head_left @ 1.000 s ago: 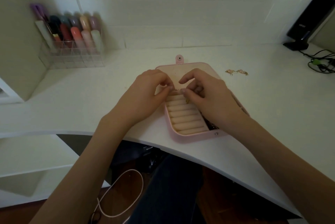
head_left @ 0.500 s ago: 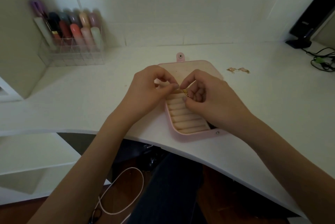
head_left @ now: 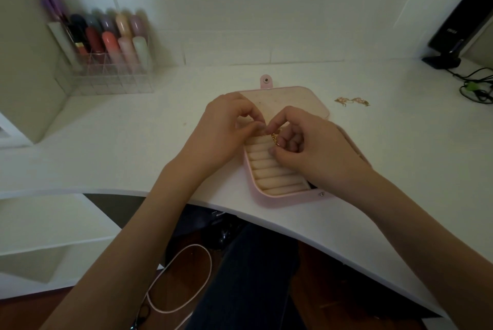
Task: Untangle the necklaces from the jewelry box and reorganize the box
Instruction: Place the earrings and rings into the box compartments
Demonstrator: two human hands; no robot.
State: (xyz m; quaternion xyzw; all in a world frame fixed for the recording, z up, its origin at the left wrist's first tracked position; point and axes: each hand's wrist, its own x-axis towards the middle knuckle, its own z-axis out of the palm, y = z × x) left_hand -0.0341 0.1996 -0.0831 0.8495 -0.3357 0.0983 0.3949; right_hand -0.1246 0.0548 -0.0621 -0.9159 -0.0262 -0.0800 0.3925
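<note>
Both hands over the open pink jewelry box (head_left: 269,200), fingers curled, tips meeting above its ring-roll rows. Left hand (head_left: 221,129) grip: thumb and forefinger pinched tight, apparently on the fine gold necklace (head_left: 274,139); contact too small to confirm. Right hand (head_left: 317,148) grip pinches the same gold chain, other fingers tucked under. Forearms angle in from the bench (head_left: 120,142) edge. Box lid lies flat behind the hands. Gold jewelry pieces (head_left: 352,101) right of box, apart. Lipstick organizer (head_left: 106,62) far left of box.

box (head_left: 266,200): matt pink leatherette | rolls (head_left: 274,169): velvety | chain (head_left: 274,139): shiny gold metal
</note>
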